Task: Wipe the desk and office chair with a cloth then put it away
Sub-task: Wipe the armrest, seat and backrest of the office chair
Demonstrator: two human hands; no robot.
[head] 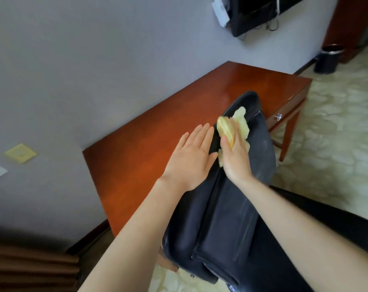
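A black office chair (pixel 225 207) stands in front of the red-brown wooden desk (pixel 157 131), its backrest toward me. My right hand (pixel 235 159) grips a bunched yellow cloth (pixel 240 123) and presses it against the upper part of the backrest. My left hand (pixel 191 159) lies flat with straight fingers on the left edge of the backrest, just left of the cloth. The chair seat is hidden behind the backrest.
The desk stands against a grey wall (pixel 94 60) and has a drawer with a metal knob (pixel 278 116). A black bin (pixel 327 60) stands on the patterned floor at the far right. A yellow note (pixel 20 153) sticks on the wall at left.
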